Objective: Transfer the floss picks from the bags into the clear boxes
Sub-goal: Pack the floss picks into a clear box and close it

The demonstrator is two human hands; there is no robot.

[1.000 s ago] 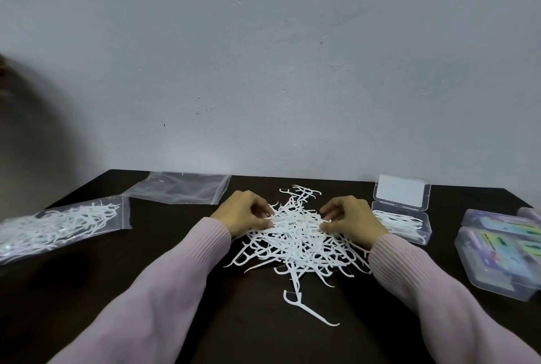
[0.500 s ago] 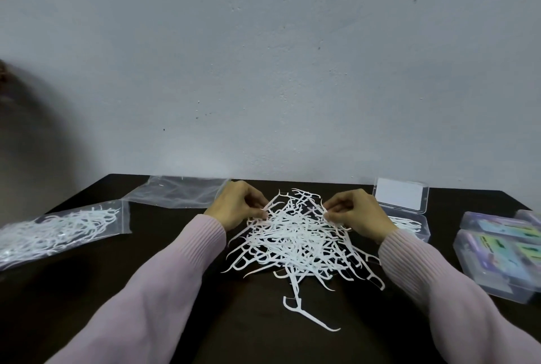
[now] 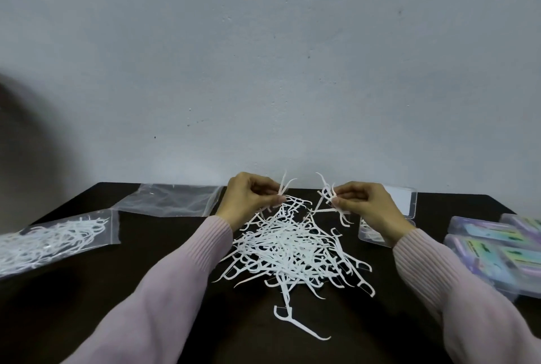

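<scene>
A loose pile of white floss picks (image 3: 292, 249) lies on the dark table (image 3: 181, 319) between my forearms. My left hand (image 3: 248, 199) pinches a few picks lifted just above the pile's far edge. My right hand (image 3: 366, 205) pinches another small bunch of picks, raised to about the same height. Behind my right wrist stands an open clear box (image 3: 370, 235) with some picks inside, its lid (image 3: 405, 201) tilted back; my hand hides most of it. A full bag of picks (image 3: 52, 237) lies at the left, an empty bag (image 3: 172, 198) behind it.
Several closed clear boxes with coloured labels (image 3: 497, 249) sit at the right edge. A single pick (image 3: 295, 321) lies apart in front of the pile. The grey wall rises straight behind the table's far edge.
Both hands rose from the pile, each lifting a few picks clear of it. The view tilted so the table sits lower.
</scene>
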